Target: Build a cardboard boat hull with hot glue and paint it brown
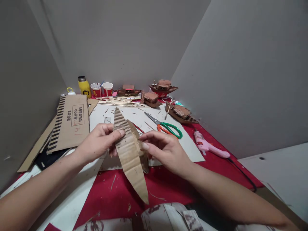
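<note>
Leaf-shaped cardboard piece, corrugated, held in two hands over a red-covered table.
Left hand: thumb pressed on the cardboard piece's upper part, fingers behind. Right hand: thumb and forefinger closed narrowly at a folded brown part along its right side. Beyond the piece lay green-and-orange scissors; farther right, a pink glue gun; to its left, a printed cardboard sheet.
</note>
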Motion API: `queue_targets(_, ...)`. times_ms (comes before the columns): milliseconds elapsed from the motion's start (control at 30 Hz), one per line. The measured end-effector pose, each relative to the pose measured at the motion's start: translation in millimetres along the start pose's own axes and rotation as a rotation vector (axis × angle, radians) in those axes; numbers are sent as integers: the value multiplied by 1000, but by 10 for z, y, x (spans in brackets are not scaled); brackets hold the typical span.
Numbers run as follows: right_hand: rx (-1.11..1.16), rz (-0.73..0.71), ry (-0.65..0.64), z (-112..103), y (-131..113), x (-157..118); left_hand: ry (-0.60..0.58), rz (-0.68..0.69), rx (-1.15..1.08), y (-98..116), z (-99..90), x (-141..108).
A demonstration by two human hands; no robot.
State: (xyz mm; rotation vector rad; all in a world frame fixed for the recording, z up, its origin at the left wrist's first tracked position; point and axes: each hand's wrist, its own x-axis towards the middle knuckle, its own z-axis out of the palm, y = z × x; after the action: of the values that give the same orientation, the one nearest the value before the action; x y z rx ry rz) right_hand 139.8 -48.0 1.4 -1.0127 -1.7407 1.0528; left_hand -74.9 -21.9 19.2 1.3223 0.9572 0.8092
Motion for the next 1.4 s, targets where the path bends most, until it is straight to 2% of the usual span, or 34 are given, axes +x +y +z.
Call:
queue_targets(67, 143, 96, -11, 63, -2, 66, -68, -26, 6, -10, 33, -23)
queue_targets(233, 224, 110, 58, 169, 29, 94, -135, -75, -20, -35, 69, -41)
queue_targets(367, 292, 174, 82, 165, 76, 80, -188, -92, -63, -38, 37, -27)
queue_targets(500, 313, 163, 133, 123, 134, 103, -270, -127, -83, -53, -14, 11)
queue_targets(700, 209, 114, 129, 112, 218, 112, -198, -188, -54, -118, 10, 53)
queue_targets(767, 89, 45, 139, 110, 251, 110, -172, -200, -40, -131, 37, 54)
queue_targets(900, -227, -188, 110, 88, 338, 106, -145, -194, -26, -167, 68, 61)
queue_targets(1000, -349, -320, 101, 72, 399, 108, -147, -186, -30, -212, 63, 76)
queue_targets(1167, -331, -395, 124, 62, 433, 130, -143, -188, 7, -251, 56, 81)
queue_targets(1300, -309, -562, 69, 41, 437, 151, -162, -207, 0, -235, 85, 55)
queue_targets(1400, -321, -597, 28, 19, 437, 165, -173, -214, -24, -221, 116, 42)
